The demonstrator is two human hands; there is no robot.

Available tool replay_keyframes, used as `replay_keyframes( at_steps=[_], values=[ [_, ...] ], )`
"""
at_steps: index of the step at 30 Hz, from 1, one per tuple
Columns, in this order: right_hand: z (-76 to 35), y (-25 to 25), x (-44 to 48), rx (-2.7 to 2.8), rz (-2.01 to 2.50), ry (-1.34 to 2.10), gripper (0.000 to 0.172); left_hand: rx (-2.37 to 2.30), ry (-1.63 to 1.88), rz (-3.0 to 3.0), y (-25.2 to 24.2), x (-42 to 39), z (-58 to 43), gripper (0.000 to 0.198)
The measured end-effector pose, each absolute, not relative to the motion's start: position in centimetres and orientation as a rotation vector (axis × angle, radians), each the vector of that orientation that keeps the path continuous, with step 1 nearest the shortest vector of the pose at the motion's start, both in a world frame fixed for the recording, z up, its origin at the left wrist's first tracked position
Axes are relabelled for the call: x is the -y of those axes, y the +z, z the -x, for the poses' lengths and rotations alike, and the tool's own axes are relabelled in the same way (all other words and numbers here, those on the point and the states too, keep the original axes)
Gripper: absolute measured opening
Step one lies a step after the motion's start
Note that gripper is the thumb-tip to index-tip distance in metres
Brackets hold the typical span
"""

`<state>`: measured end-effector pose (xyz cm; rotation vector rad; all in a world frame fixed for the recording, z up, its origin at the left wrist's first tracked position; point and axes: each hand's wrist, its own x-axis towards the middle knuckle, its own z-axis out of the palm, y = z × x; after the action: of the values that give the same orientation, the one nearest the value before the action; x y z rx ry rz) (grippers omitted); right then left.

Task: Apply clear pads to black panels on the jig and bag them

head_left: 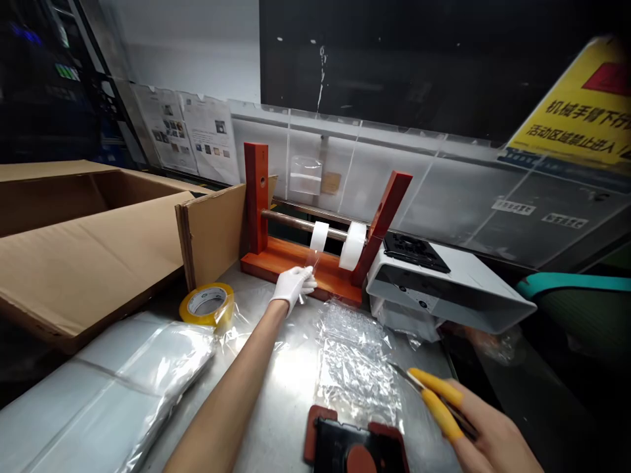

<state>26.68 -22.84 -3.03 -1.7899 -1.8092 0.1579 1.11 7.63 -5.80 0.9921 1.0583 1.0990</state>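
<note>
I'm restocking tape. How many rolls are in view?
3. On the red stand's rod: a left white roll and a right white roll. A yellow roll lies flat on the table by the cardboard box. Others may be hidden inside the box.

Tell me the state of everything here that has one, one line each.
Left hand: gloved, pinching tape strip.
Tape strip: pulled down off white roll.
Right hand: bare, gripping scissors.
Scissors: blades look closed.
Box: open, flaps out.
Yellow roll: lying flat.
Bubble wrap: flat on table.
</note>
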Motion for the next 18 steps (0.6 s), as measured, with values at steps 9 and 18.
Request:
replay_keyframes(
  at_steps=[9, 18],
  values=[
    [-17.3, -0.4, 5.8, 2.209, 1.814, -0.331, 0.033, -1.172, 0.946, -0.883, -8.6, -6.3, -1.2, 0.029],
    [-13.5, -1.6, -3.4, 2.450, 1.864, -0.440, 0.030, -1.186, 0.904, -0.892, -8.7, -6.7, -0.7, 0.030]
  ],
)
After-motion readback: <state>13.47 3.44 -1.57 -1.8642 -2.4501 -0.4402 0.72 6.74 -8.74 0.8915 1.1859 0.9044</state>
